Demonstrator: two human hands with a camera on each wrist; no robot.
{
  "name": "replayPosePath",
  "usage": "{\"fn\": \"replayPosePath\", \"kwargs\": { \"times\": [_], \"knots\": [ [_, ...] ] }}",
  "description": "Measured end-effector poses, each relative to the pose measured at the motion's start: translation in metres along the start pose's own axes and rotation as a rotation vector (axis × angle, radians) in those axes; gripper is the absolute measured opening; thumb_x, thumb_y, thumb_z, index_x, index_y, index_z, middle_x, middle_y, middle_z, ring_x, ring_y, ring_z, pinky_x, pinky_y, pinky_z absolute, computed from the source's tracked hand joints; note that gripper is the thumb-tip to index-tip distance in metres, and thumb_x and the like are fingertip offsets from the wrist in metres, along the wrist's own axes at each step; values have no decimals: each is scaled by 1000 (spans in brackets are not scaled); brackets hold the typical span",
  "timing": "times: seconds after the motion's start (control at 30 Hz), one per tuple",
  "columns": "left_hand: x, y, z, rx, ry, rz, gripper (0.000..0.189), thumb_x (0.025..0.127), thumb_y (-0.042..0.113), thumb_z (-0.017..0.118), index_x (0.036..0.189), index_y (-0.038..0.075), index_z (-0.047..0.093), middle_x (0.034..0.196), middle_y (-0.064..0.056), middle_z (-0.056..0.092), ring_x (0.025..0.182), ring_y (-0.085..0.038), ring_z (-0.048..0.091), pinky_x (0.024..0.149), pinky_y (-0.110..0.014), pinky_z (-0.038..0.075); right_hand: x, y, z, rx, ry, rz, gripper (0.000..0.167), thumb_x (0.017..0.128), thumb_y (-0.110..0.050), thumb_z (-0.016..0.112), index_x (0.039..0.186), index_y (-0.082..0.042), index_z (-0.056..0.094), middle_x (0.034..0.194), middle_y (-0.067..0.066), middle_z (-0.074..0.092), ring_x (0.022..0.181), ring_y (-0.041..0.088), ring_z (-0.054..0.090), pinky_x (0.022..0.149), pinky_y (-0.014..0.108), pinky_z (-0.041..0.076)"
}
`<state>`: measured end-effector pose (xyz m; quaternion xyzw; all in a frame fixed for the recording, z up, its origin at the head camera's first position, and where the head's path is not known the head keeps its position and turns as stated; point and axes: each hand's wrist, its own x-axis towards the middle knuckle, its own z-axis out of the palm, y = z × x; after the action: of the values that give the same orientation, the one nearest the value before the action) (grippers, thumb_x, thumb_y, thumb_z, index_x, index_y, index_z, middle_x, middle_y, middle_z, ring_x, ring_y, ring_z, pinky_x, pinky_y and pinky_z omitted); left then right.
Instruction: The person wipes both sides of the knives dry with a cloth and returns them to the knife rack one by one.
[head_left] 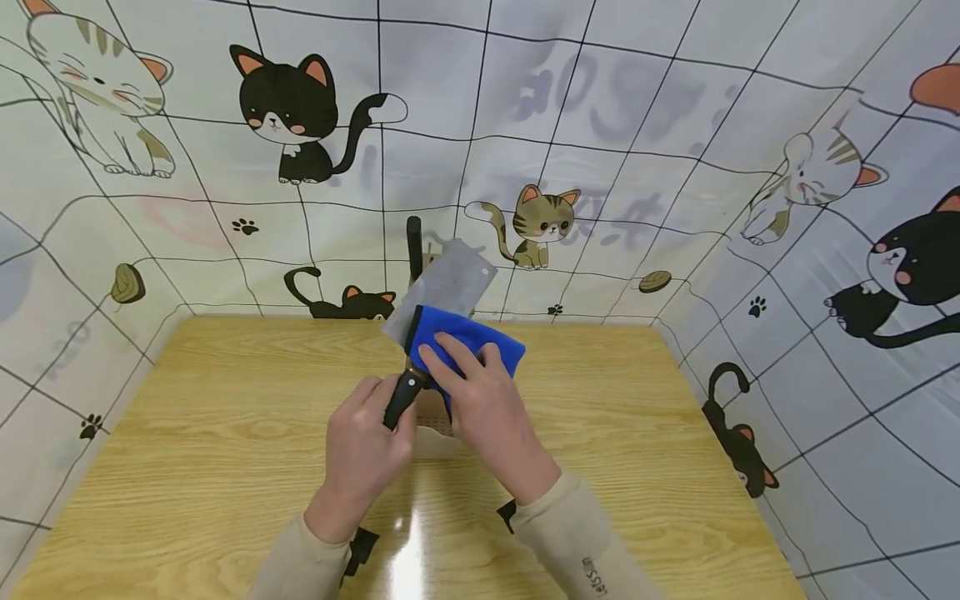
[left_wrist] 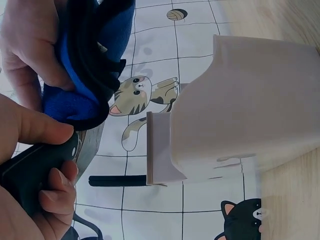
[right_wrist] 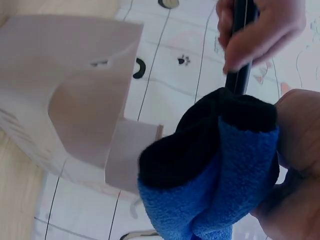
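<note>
A cleaver with a broad grey blade [head_left: 453,279] and a black handle [head_left: 405,398] is held raised and tilted in front of me. My left hand [head_left: 367,437] grips the handle, its thumb lying along it in the left wrist view. In my right hand [head_left: 491,408] is a blue cloth [head_left: 468,333] with black edging, folded over the blade near the handle. Its fingers curl over the cloth and pinch it against the blade. The cloth [right_wrist: 240,160] hides the blade in the right wrist view.
Behind the hands a pale knife holder [left_wrist: 250,100] stands on the wooden table [head_left: 225,433]. Another black handle [head_left: 414,246] sticks up out of it. A cat-print sheet [head_left: 427,158] with grid lines hangs around the table's back and sides.
</note>
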<state>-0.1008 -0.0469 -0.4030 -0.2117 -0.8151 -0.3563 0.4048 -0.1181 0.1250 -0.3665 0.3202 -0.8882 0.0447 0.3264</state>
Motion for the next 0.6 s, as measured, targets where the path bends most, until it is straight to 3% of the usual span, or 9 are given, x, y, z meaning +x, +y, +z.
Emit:
{"fn": "replayPosePath", "kwargs": {
  "times": [0.33, 0.6],
  "knots": [
    [3, -2, 0, 5, 10, -54, 14, 79, -6, 74, 92, -7, 74, 74, -13, 61, 52, -13, 46, 42, -23, 34, -8, -13, -1, 6, 3, -25, 51, 88, 1, 75, 137, -14, 68, 138, 11, 63, 118, 24, 64, 80, 36, 44],
    [2, -3, 0, 4, 9, -81, 20, 73, -8, 72, 93, -8, 74, 74, -14, 62, 52, -14, 46, 44, -23, 34, -11, -17, -4, -7, -34, -46, 59, 81, -3, 82, 136, -16, 69, 138, 9, 64, 113, 25, 65, 79, 35, 44]
  ]
}}
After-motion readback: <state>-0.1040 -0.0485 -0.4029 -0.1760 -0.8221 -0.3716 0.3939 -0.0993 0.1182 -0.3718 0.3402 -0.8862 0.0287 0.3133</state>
